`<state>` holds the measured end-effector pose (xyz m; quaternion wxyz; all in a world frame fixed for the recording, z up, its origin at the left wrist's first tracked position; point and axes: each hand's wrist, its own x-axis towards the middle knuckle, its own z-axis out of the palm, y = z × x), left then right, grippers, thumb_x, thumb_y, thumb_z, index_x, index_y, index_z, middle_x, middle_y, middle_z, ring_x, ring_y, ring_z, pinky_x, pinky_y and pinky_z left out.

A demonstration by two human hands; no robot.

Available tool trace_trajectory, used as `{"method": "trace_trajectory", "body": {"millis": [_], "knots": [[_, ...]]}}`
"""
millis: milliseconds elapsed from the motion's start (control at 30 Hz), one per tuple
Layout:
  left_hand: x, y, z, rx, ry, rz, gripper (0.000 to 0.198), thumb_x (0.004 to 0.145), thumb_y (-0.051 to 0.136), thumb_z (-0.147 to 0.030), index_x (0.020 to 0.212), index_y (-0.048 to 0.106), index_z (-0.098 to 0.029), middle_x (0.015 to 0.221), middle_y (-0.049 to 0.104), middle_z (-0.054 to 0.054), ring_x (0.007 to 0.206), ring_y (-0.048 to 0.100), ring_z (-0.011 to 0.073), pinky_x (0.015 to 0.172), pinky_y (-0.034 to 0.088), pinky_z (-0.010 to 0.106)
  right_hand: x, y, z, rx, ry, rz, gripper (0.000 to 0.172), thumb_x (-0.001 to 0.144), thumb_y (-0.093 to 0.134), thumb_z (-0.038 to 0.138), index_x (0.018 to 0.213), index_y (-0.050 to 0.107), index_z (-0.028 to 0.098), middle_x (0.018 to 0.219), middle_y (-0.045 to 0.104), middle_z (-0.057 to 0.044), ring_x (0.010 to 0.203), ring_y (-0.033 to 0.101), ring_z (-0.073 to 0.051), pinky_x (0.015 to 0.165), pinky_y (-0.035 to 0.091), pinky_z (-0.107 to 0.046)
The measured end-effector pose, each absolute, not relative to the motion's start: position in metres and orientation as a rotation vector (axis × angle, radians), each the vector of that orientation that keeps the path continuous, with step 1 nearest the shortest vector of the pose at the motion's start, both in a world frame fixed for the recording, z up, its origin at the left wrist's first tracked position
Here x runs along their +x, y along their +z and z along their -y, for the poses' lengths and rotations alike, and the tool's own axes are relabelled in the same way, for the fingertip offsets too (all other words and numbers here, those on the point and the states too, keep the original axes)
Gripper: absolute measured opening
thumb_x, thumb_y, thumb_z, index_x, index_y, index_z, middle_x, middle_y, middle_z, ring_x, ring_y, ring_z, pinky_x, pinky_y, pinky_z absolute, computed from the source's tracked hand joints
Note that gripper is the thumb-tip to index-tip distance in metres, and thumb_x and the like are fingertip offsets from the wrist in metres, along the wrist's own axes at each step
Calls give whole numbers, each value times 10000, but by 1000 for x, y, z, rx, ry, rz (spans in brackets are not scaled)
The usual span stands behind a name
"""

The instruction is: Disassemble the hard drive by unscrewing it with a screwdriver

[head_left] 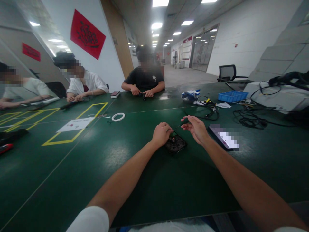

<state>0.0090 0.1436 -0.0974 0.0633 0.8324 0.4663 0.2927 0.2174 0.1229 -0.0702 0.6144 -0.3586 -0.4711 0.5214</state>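
Observation:
A small black device [176, 143] lies on the green table, its face showing dark inner parts. My left hand [162, 134] rests at its upper left edge with fingers curled together; what they pinch, if anything, is too small to make out. My right hand [196, 127], to the right of the device, holds a thin screwdriver [184, 122] between its fingers. The screwdriver's slim shaft points down and left, toward the top of the device near my left fingertips.
A phone [223, 138] lies right of my right hand. Beyond are black cables [251, 118], a blue tray [233, 96] and a white ring [118, 117]. A paper sheet [75, 124] lies left. Several people sit along the far side.

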Motion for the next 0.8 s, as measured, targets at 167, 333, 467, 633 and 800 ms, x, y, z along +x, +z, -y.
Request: {"method": "trace_trajectory", "body": {"millis": [167,333,467,633,800], "knots": [[-10,-93,-156,2397,843,-1583,230,978,553,-335,984,735,-195,989,671,85,966,614,218,887,480,341,218,-67,-121,-828,1182,1096,362,859,676,554,981,683,213,950,741,-60,630,649,-136,541,481,-257],[-20,-91,-162,2402,673,-1550,367,900,636,-530,1008,725,-191,952,688,83,888,635,213,815,488,321,216,-63,-118,-853,1181,1117,405,869,639,598,955,686,205,869,744,-63,538,584,-117,470,415,-247],[-21,-96,-166,2370,598,-1568,441,828,697,-591,1018,727,-194,964,701,87,898,645,220,803,493,309,215,-62,-117,-865,1208,1147,436,863,627,628,948,687,204,858,746,-65,519,568,-117,465,411,-255],[-22,-98,-168,2355,579,-1531,409,835,696,-575,1004,737,-205,951,718,75,894,658,219,801,498,308,214,-63,-117,-854,1214,1162,444,856,631,635,959,686,207,887,749,-67,540,585,-120,483,426,-262],[-22,-98,-166,2349,596,-1526,385,839,699,-562,990,740,-211,948,729,68,879,662,219,772,496,305,213,-64,-117,-859,1217,1163,437,856,636,630,967,692,212,907,746,-67,564,595,-121,496,435,-261]]}}
